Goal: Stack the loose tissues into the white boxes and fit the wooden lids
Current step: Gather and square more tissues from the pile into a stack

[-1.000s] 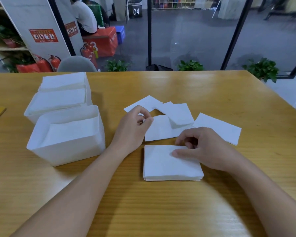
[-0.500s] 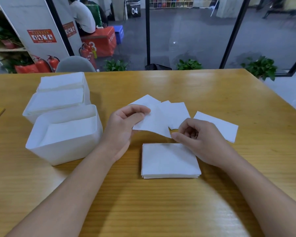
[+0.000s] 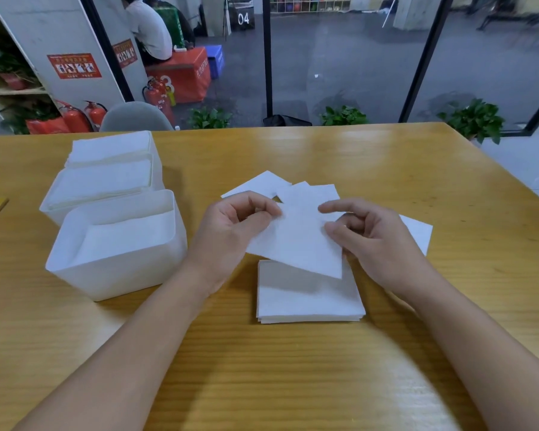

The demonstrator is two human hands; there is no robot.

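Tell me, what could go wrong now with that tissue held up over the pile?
1. The held tissue is pinched only at its edges by the left hand and right hand, and it hangs askew over the neat stack; it may land crooked.
2. Thin paper pulled between two hands could crease or tear.
3. Loose tissues still lie behind; a sweeping wrist might scatter them across the table.

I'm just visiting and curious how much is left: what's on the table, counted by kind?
White boxes: 3, the nearest, one behind it, the farthest
Stacked tissue pile: 1
Tissue held in both hands: 1
Loose tissues lying flat: 3, at
Total: 8
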